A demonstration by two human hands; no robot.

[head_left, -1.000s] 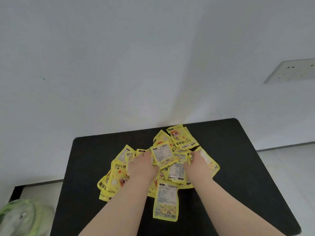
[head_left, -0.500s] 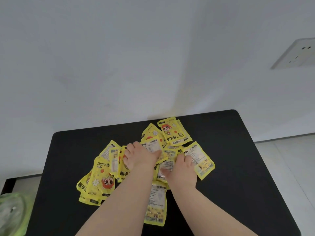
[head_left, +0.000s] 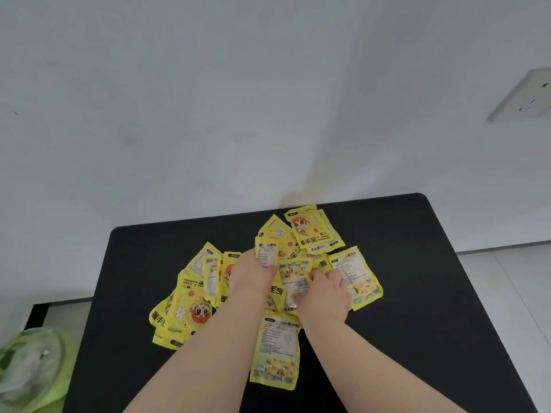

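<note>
Right hand (head_left: 325, 293) curled, thumb and fingers pinching a face-down packet (head_left: 294, 278) at mid-pile. Left hand (head_left: 253, 274) just to its left, fingertips tucked under other packets; cannot tell whether it grips anything. Both hands sit in the pile of yellow hand-warmer packets (head_left: 190, 305), spread over the middle of the black surface (head_left: 417, 308). A lone packet (head_left: 275, 353) lies nearer, between the forearms. Green bag (head_left: 32, 368) off the near left corner. Wall socket (head_left: 524, 96) far right.
</note>
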